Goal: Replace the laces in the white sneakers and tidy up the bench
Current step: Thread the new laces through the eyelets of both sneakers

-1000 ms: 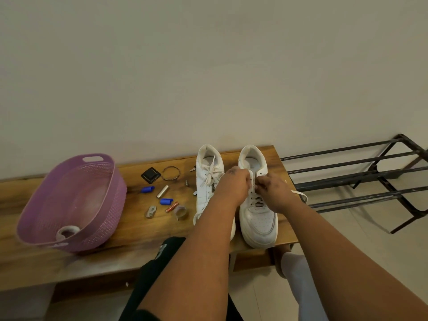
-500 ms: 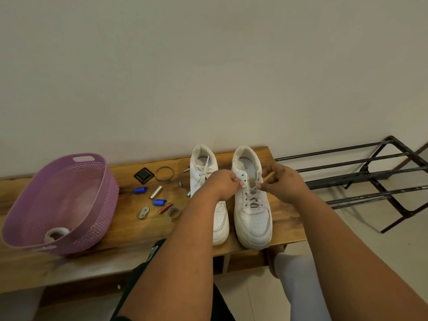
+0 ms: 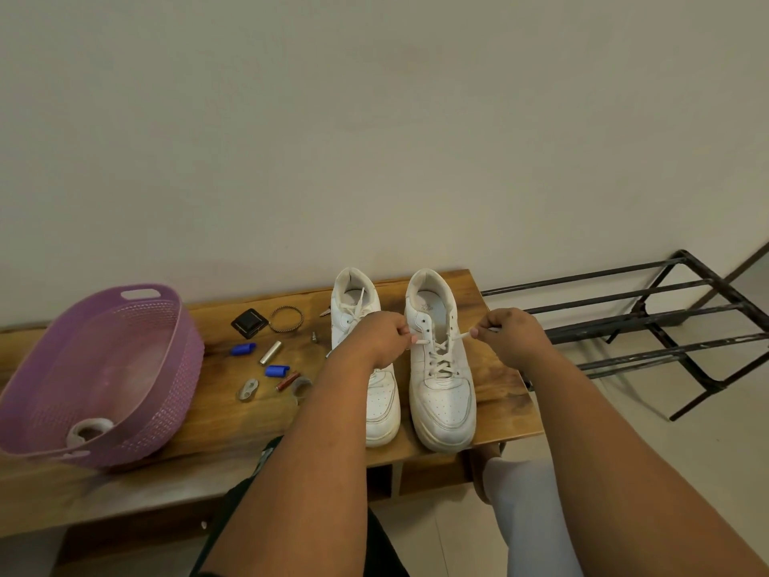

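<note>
In the head view, the two lace ends were seen to have been drawn outward since half a second earlier, when both hands were bunched close over the upper eyelets; the left hand (image 3: 385,337) and the right hand (image 3: 505,335) were now held apart on either side of the white leather right-hand sneaker (image 3: 439,368), each with fingers curled and a tip of the white flat lace (image 3: 443,356) pinched between thumb and forefinger. From this it was judged that the lace was being pulled taut through the upper eyelets, so the lacing of this shoe was nearly finished, though the topmost holes appeared not yet threaded. The sneaker lay between the two hands, toe toward the person, on the brown wooden counter (image 3: 503,393), touching neither palm. The other white sneaker (image 3: 353,318) stood just beside it, partly hidden by the left forearm, its lace loosely crossed. The tidying was judged not begun: small items were scattered on the counter, among them a black square case (image 3: 249,323) and a metal ring (image 3: 286,319), well apart from the purple plastic mesh basket (image 3: 158,326).
</note>
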